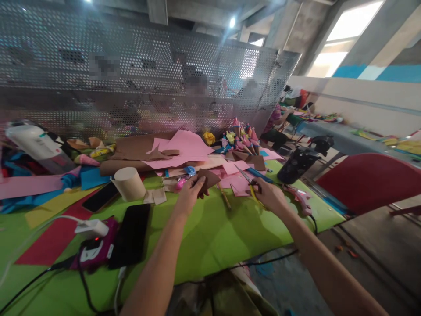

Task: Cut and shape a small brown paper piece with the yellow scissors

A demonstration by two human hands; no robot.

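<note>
Pinched in my left hand (194, 188) is a small piece of brown paper (209, 177), raised a little above the green table. My right hand (268, 193) is closed around a pair of scissors (244, 174), whose blades point up and left toward the paper but stay apart from it. A yellow strip (254, 193) shows below the right hand; whether it belongs to the scissors I cannot tell. Pink paper pieces (241, 184) lie behind and between the hands. A thin brown stick (225, 196) rests on the table between them.
A roll of beige tape (129, 183), a black phone (131, 235) and a purple power strip (98, 250) with cables stand at left. Large pink paper (187, 147) lies at the back. At right are a glue gun (301, 197), a black bottle (297, 162) and a red chair (371, 184).
</note>
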